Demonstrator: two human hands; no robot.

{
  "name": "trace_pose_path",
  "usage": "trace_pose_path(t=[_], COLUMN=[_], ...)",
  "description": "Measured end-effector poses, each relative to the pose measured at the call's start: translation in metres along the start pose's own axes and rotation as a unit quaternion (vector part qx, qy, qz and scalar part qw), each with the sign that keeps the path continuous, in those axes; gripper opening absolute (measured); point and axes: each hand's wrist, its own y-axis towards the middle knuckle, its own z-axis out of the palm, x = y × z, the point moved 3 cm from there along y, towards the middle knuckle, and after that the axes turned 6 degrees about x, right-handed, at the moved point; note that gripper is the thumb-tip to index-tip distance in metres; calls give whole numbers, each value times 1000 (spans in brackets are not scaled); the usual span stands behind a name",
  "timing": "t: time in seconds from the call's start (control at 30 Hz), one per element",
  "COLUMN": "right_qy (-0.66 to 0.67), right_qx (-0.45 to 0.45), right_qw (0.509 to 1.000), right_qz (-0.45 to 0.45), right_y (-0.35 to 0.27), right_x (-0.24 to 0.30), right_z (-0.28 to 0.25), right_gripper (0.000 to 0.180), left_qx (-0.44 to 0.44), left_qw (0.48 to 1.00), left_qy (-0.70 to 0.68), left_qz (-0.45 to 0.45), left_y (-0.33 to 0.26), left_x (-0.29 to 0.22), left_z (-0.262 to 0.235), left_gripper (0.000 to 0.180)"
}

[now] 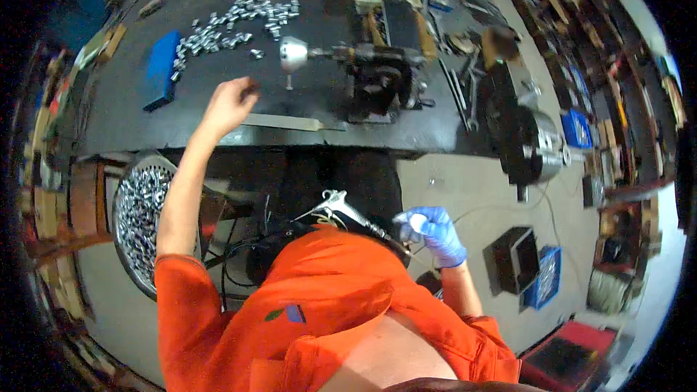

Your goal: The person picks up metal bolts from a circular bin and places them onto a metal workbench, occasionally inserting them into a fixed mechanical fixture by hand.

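The left hand [231, 101] hung curled above the bench [131, 123], its hold unclear from here, and among scattered metal fittings [254, 9] I couldn't tell done from left.

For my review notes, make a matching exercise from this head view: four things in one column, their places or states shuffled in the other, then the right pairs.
Things:
1. Left hand
2. Right hand
3. Pale flat bar
4. Round basket

Places or states:
A. Filled with small metal parts
B. Lying near the front edge of the black bench
C. Bare, over the bench
D. Wearing a blue glove

Right pairs: 1-C, 2-D, 3-B, 4-A
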Motion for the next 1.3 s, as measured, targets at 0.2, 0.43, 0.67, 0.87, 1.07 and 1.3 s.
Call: trace_pose_path(t=[0.2, 0.43, 0.67, 0.87, 1.07, 1.3], right_qy=[-21, -59, -59, -85, -121, 262], right_qx=[96, 38, -23, -53, -240, -148], right_qw=[995, 996, 996, 979, 939, 935], right_qz=[-29, -55, -64, -177, -214, -187], right_y=[66, 73, 73, 88, 107, 175], right_x=[31, 31, 40, 80, 108, 100], right_z=[37, 23, 11, -13, -71, -121], right_gripper=[32, 43, 43, 46, 40, 44], left_qx=[-96, -136, -32, -21, -25, -48], left_qw=[994, 984, 996, 998, 883, 819], left_qy=[-47, -111, 54, 43, -466, -561], left_qz=[37, -12, -60, -32, -49, 108], left_y=[82, 135, 101, 86, 64, 25], left_x=[11, 78, 12, 1, 30, -32], left_z=[39, 107, 52, 45, 32, -24], left_gripper=[19, 22, 26, 12, 8, 17])
